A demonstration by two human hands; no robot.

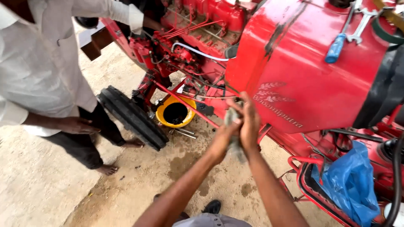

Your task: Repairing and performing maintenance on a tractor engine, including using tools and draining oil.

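Note:
Both my hands are closed around a dirty grey rag (234, 145) in the middle of the view, beside a red tractor (294, 54). My left hand (225, 136) grips the rag from the left, and my right hand (250, 124) wraps over it from the right. The rag's upper end (230, 114) sticks out above my fingers, and its lower end hangs below them. The tractor's red fuel tank is just behind my hands.
A person in a white shirt (38, 63) leans into the engine at the left. A yellow bucket (174, 112) of dark oil sits under the engine beside the front tyre (132, 117). Wrenches (362, 23) lie on the tank. A blue plastic bag (351, 183) hangs at right.

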